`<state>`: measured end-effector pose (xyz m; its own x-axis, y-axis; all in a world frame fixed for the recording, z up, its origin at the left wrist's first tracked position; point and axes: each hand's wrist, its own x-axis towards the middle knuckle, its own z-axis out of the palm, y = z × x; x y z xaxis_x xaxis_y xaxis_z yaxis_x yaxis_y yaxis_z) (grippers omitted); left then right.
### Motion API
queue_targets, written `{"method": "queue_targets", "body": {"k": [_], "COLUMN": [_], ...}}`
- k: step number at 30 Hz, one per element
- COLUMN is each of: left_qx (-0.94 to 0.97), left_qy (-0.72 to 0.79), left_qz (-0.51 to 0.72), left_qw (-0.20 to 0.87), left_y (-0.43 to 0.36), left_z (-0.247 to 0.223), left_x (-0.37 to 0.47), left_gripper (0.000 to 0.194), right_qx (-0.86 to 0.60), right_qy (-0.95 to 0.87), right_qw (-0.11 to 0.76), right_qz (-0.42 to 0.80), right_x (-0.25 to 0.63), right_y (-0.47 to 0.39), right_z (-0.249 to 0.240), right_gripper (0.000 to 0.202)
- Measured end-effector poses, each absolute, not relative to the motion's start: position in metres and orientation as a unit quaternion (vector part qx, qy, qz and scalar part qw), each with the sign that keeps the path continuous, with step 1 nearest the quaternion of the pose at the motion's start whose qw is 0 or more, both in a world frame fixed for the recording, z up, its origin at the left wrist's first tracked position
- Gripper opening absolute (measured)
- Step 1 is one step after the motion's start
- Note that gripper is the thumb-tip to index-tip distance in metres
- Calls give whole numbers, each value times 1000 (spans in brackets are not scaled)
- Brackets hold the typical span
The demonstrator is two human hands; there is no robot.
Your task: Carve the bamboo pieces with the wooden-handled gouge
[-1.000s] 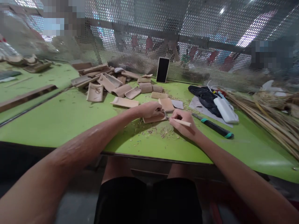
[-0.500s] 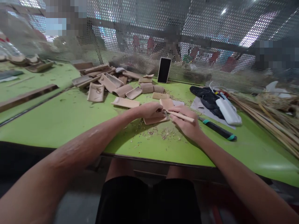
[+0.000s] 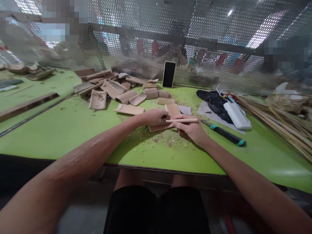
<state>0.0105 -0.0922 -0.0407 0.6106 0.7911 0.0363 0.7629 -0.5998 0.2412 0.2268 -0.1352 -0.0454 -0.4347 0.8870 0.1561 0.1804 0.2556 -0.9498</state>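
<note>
1. The curved bamboo piece (image 3: 159, 128) lies at the centre of the green surface (image 3: 80, 130), straight ahead of the person.
2. The left hand (image 3: 156, 117) rests over its far side, grip curled and grasping the piece; the fingertips are hidden.
3. The right hand (image 3: 192, 130), at 3 o'clock, has its grip closed pen-like on a wooden-handled carving tool (image 3: 186, 120). The tip points to 9 o'clock, beside the left fingers – whether it touches the bamboo I cannot tell.
4. Shavings (image 3: 173, 141) lie scattered at 5 o'clock, just beside the piece.
5. A tool with a black-and-teal handle (image 3: 227, 135) lies at 3 o'clock; long thin strips (image 3: 274, 123) lie farther out.
6. Black cloth (image 3: 212, 102) sits at 2 o'clock, near a white case (image 3: 237, 115).
7. A phone (image 3: 169, 74) stands at 12 o'clock – before a perforated panel (image 3: 143, 61).
8. More bamboo pieces (image 3: 125, 97) are heaped towards 10 o'clock.
</note>
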Motion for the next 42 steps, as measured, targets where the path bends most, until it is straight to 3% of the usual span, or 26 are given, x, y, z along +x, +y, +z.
{"method": "queue_targets", "body": {"k": [8,25,32,42], "left_qx": [895,892,895,905], "left_qy": [427,434,424,405], "left_qz": [74,82,87,82], "left_qw": [102,94,109,98], "left_y": [-92,-93,-94,-94], "left_z": [-41,-42,-41,-40], "left_x": [9,12,10,9], "left_gripper": [16,22,41,34], "right_qx": [-387,-417,-352,-290], "right_qy": [-679,-661,-627,-635], "right_qw": [366,379,400,366], "right_qz": [505,495,569,616], "right_x": [221,225,225,228], "right_y": [-136,-133,-133,-133], "right_z": [-46,-44,-40,-42], "right_gripper": [34,24,25,27]}}
